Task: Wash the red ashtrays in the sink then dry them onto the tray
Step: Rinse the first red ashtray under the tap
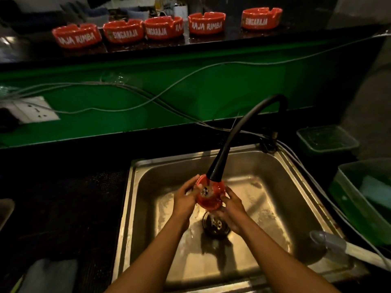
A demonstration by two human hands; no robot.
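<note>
A red ashtray (pixel 209 195) is held tilted over the steel sink (pixel 283 166), right under the black faucet spout (pixel 218 170), and water runs into its bowl. My left hand (pixel 183 199) grips its left rim. My right hand (pixel 231 208) holds its lower right edge. Water falls from it toward the drain (pixel 215 225). Several more red ashtrays stand in a row on the dark upper ledge, from the leftmost (pixel 76 35) to the rightmost (pixel 262 18).
Grey cables (pixel 148 96) hang along the green wall behind the sink. A wall socket (pixel 31 109) is at the left. A green tray (pixel 326 138) and a green bin (pixel 359 199) stand to the right. A brush handle (pixel 347 249) lies across the sink's right corner.
</note>
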